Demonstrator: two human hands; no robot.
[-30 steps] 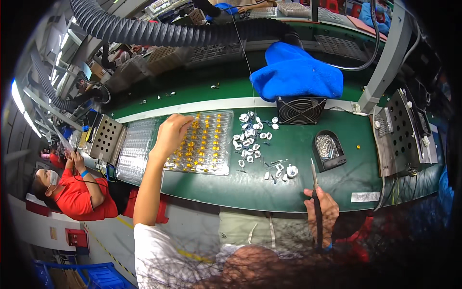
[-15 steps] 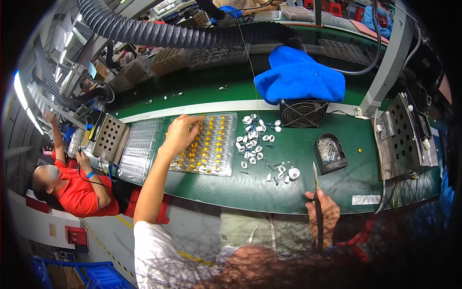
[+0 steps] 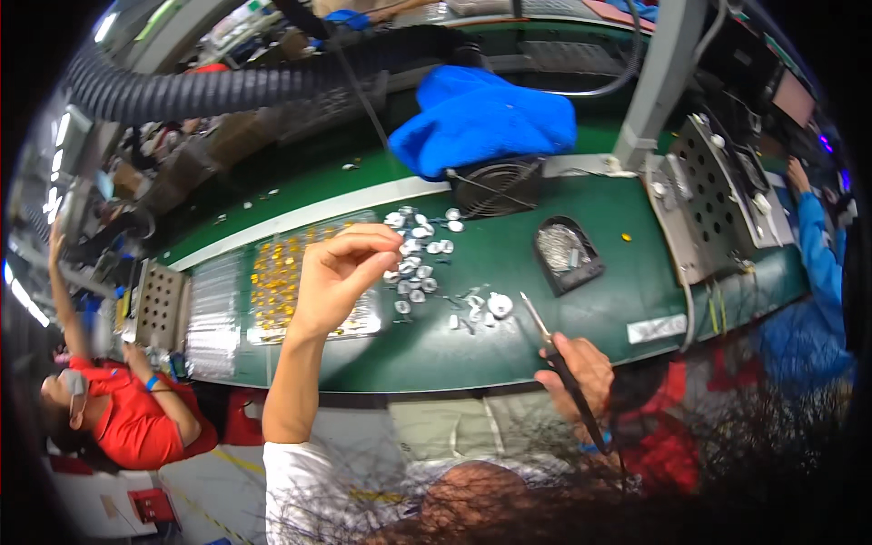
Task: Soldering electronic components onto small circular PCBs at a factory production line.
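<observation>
Small silvery round parts (image 3: 413, 263) lie scattered on the green desk (image 3: 599, 318), in a loose heap between the tray of yellow pieces (image 3: 277, 282) and the black dish (image 3: 565, 256). A few more of them sit lower, near the tip of the tweezers (image 3: 545, 331).

The left hand (image 3: 341, 277) is raised above the right end of the tray, beside the heap. Its grip is narrow: thumb and forefinger are pinched together at their tips, just by the upper parts of the heap. Whether a part sits between the fingertips is too small to tell.

The right hand (image 3: 581, 372) rests at the near edge of the desk. Its grip is closed around the dark handle of the tweezers, whose thin points aim up and left toward the lower parts without touching them.

The tray is clear plastic with rows of yellow pieces; left of it lies an empty clear tray (image 3: 213, 313), and further left a metal block with holes (image 3: 162, 304). Behind the heap stands a small black fan (image 3: 495, 186) with a blue cloth (image 3: 481, 118) bunched over its back. A perforated metal plate (image 3: 713, 195) stands tilted at the right end of the desk. A thick ribbed hose (image 3: 236, 86) runs across the top. At lower left a person in a red shirt (image 3: 127, 418) works nearby; a blue sleeve (image 3: 817, 250) shows at far right.
</observation>
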